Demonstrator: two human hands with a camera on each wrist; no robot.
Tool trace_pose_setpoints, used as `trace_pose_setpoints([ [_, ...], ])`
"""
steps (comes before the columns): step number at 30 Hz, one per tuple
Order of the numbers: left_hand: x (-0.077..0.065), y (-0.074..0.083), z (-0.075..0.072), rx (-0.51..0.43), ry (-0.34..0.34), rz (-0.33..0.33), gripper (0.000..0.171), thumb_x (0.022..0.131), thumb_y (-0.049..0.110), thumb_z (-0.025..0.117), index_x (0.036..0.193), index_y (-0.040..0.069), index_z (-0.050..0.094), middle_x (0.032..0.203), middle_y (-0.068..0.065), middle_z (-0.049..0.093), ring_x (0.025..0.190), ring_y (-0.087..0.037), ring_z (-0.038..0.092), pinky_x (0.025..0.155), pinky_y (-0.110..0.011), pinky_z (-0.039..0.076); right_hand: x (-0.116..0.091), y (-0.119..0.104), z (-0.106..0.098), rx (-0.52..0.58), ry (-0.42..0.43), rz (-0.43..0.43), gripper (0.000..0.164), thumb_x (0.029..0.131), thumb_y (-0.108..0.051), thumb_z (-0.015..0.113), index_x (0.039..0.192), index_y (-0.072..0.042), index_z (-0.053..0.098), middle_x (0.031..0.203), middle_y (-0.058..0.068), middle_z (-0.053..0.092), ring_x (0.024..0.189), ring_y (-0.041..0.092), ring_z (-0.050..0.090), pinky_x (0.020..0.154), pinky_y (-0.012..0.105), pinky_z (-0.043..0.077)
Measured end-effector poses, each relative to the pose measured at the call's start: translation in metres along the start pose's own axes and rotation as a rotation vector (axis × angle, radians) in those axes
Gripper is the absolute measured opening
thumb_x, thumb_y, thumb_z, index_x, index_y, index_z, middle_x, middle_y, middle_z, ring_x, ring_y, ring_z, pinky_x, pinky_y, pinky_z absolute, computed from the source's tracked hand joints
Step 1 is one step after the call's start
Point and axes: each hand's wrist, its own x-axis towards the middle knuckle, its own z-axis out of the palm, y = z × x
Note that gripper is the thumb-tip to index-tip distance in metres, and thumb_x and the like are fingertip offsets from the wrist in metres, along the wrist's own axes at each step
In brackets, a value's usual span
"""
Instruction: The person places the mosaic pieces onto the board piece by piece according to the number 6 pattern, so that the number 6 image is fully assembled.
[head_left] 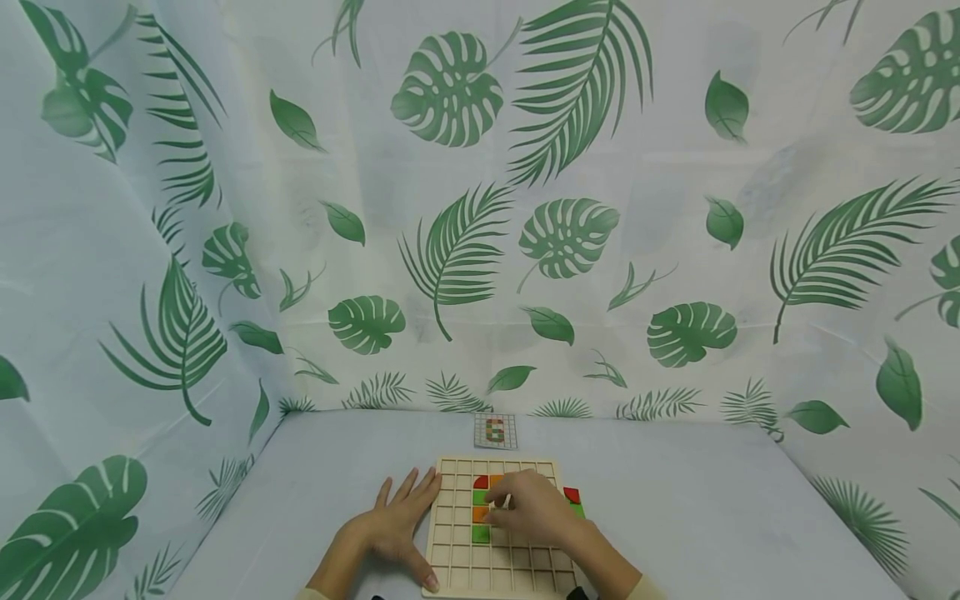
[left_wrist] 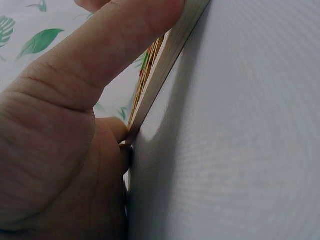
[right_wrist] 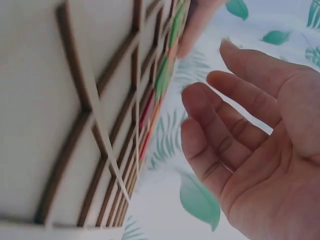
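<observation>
A wooden grid board [head_left: 459, 577] lies on the table, with a column of coloured tiles set in its cells. A red rounded tile [head_left: 481, 482] tops the column, above a green tile [head_left: 481, 497], an orange tile [head_left: 480, 514] and another green tile [head_left: 481, 534]. My left hand [head_left: 393, 525] rests at the board's left edge, fingers spread, thumb on the near corner. Over the tiles hovers my right hand [head_left: 534, 507], hiding part of the grid. The right wrist view shows its fingers [right_wrist: 197, 137] loosely bent and holding nothing.
Behind the board lies a small card [head_left: 495, 431] printed with a gridded red, green and orange pattern. At the board's right side are a red piece [head_left: 572, 495] and a green piece [head_left: 577, 509], partly behind my right hand. A leaf-printed curtain [head_left: 480, 275] closes off the table's back.
</observation>
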Motion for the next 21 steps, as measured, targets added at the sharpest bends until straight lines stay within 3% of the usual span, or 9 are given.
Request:
trace_pose_setpoints([
  [8,0.000,0.000,0.000,0.004,-0.003,0.010,0.150,0.057,0.068,0.093,0.168,0.011,0.009,0.177,-0.013,0.002,0.162,-0.042,-0.005,0.123,-0.074,-0.007,-0.006,0.009,-0.017,-0.025,0.026,0.016,0.025,0.091,-0.027,0.081,0.110,-0.010,0.081,0.103,0.002,0.079,0.084,0.006,0.066,0.071,0.025,0.055],
  [21,-0.002,0.004,0.000,0.015,-0.001,-0.003,0.150,0.057,0.066,0.094,0.168,0.011,0.009,0.177,-0.012,0.001,0.163,-0.040,-0.005,0.124,-0.072,-0.008,-0.015,0.022,-0.040,0.023,0.032,0.066,0.029,0.094,-0.027,0.079,0.115,-0.008,0.079,0.111,0.007,0.077,0.083,0.010,0.065,0.067,0.024,0.053],
])
